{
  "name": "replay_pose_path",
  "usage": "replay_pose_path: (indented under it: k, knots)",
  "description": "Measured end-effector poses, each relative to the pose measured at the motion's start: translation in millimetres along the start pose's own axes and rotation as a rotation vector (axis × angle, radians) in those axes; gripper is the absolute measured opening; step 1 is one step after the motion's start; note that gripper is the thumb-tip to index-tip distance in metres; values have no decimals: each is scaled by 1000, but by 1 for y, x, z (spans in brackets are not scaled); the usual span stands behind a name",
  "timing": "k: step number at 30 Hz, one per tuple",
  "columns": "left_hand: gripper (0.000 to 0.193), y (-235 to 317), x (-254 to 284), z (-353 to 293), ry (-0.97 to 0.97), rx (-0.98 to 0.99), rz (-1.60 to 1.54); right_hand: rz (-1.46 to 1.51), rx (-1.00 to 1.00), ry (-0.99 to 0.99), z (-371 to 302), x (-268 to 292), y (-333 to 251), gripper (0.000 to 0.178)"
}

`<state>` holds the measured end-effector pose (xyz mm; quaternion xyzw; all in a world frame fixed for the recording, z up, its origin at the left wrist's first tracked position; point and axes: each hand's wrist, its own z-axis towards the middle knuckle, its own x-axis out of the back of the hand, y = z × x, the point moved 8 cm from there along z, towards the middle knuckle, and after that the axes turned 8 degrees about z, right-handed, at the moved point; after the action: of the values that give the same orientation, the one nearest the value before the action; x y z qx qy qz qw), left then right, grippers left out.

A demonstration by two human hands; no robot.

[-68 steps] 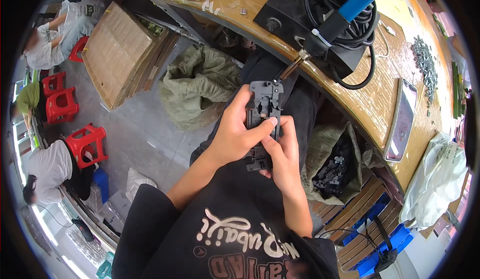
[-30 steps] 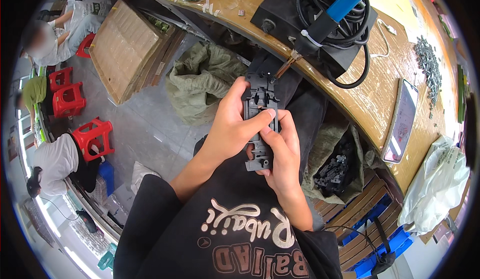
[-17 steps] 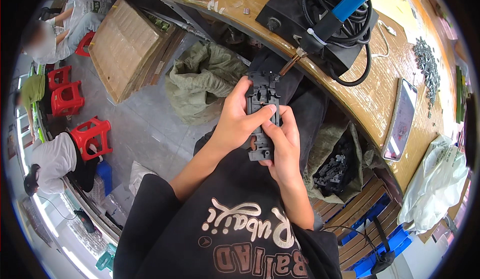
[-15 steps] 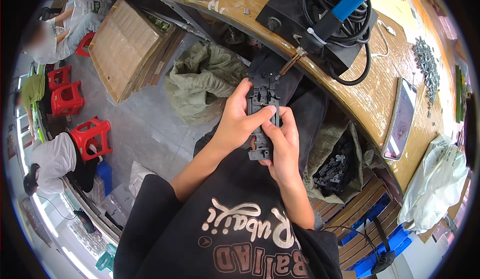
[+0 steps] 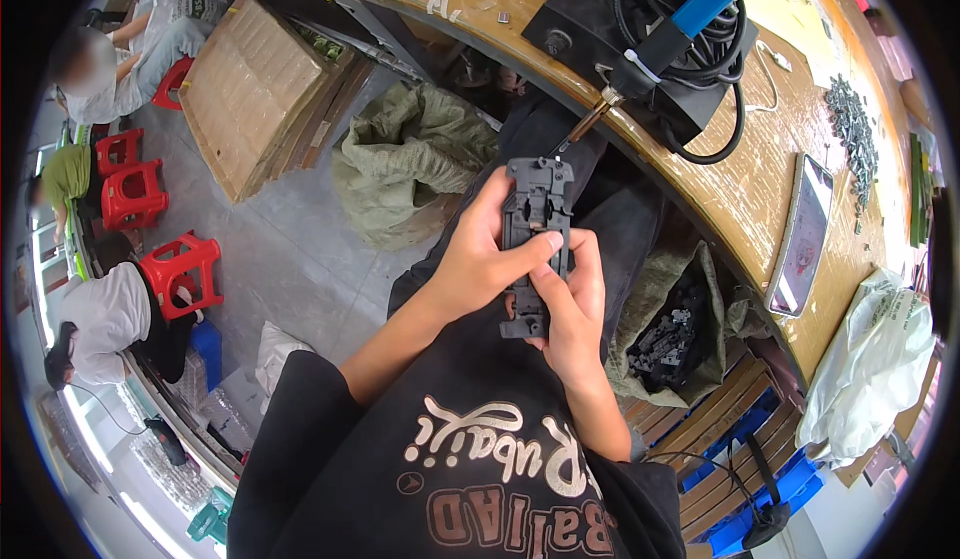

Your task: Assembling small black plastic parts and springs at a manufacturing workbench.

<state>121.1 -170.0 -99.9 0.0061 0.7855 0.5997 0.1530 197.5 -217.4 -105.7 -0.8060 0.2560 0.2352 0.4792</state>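
Observation:
Both hands hold a long black moulded plastic part (image 5: pixel 541 191) upright over my lap. My left hand (image 5: pixel 478 259) grips its left side, with the thumb laid across the front. On the lower right side, my right hand (image 5: pixel 572 304) closes round the part, its thumb close to the left one. Just above the part's top end is the thin tip of a soldering iron (image 5: pixel 598 112), which is fixed with a blue handle over the bench edge. Whether the tip touches the plastic I cannot tell. The fingers behind the part are hidden.
A black box (image 5: pixel 640 69) with coiled cable, a phone (image 5: pixel 802 234) and a heap of small dark pieces (image 5: pixel 850 134) lie on the wooden bench (image 5: pixel 745 194). A sack of black parts (image 5: pixel 672 344) stands at my right. A green sack (image 5: pixel 400 164), flattened cardboard (image 5: pixel 255 89) and red stools (image 5: pixel 180 274) are left.
The plastic part and both hands have moved slightly down and right, away from the iron's tip. More of the part's top end shows now.

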Motion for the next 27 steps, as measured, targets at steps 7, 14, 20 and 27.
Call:
replay_pose_path:
  k: [7,14,20,27]
  knots:
    - [53,-10,-14,-23,-78,32,2,-87,-16,28,-28,13,3,17]
    - [63,14,-31,-46,-192,-138,183,-192,120,-88,-62,9,-8,25]
    - [60,39,-47,-56,-294,-291,219,-248,353,-235,-80,-3,-30,28]
    - [59,46,-54,-56,-329,-348,204,-294,402,-258,-83,-4,-38,28]
